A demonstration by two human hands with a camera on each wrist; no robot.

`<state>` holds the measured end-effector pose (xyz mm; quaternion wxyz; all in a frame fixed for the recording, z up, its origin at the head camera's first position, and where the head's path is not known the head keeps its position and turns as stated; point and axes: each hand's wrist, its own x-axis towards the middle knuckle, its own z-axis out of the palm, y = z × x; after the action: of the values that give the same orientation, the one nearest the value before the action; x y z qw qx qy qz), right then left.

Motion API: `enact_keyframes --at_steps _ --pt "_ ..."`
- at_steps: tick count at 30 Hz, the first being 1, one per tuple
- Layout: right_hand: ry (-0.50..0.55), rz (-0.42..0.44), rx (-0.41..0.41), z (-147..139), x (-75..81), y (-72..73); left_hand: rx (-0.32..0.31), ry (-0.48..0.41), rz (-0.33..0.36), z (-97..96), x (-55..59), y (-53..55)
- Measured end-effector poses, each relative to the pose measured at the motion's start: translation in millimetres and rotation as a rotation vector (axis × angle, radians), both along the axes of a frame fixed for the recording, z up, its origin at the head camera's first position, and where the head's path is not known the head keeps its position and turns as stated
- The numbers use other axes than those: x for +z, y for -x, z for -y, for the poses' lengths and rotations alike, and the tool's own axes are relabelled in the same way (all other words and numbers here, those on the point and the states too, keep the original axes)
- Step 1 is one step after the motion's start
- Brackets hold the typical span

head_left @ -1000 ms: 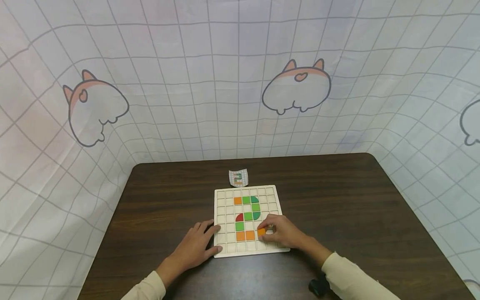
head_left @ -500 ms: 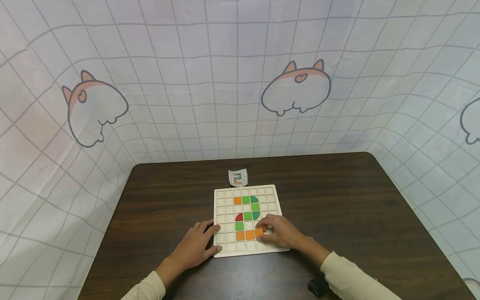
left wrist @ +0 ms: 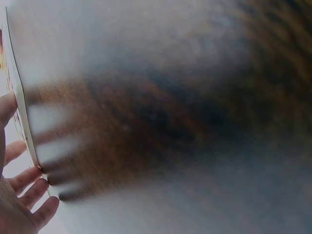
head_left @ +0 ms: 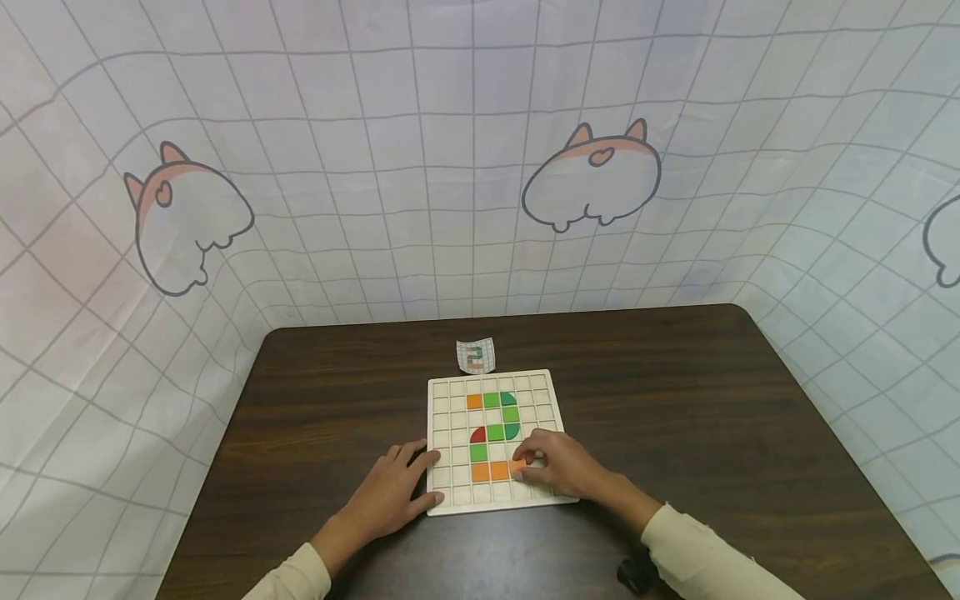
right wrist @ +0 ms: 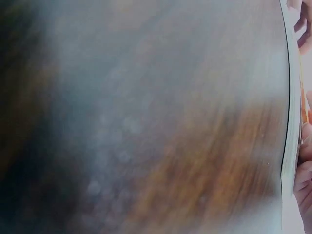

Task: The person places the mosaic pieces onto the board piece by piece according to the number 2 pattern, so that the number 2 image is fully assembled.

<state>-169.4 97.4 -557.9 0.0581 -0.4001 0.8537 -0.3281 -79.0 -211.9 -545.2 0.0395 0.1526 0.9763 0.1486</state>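
Note:
A cream square grid board (head_left: 540,404) lies on the table, with coloured tiles laid in a figure like a 2. At the right end of its bottom orange row, my right hand (head_left: 562,467) pinches an orange square tile (head_left: 518,467) between thumb and fingers; the fingers partly cover it. Two more orange tiles (head_left: 490,472) lie to its left in line. My left hand (head_left: 386,493) rests at the board's left edge, its fingers spread and touching the rim. In the left wrist view, the fingertips of that hand (left wrist: 22,195) meet the board's edge (left wrist: 24,117).
A small card (head_left: 476,357) printed with a similar tile figure lies behind the board. Some small black object (head_left: 634,575) sits by the right sleeve (head_left: 697,546). The dark wooden table (head_left: 675,375) backs onto a white grid-patterned curtain (head_left: 450,208).
The orange tile in my right hand has moved slightly left and down, from tilted over the board to in line with the other orange tiles. My left hand has stayed put.

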Motion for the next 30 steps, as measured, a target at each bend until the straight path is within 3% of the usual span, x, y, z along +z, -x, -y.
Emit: enact_keyframes --at_steps 14,30 --pt "-0.056 0.019 -0.013 -2 3.4 1.8 0.012 0.005 0.011 -1.0 -0.6 0.8" --pt "-0.1 -0.032 -0.002 -9 10.5 -2.2 -0.004 0.045 0.008 -1.3 -1.6 2.1"
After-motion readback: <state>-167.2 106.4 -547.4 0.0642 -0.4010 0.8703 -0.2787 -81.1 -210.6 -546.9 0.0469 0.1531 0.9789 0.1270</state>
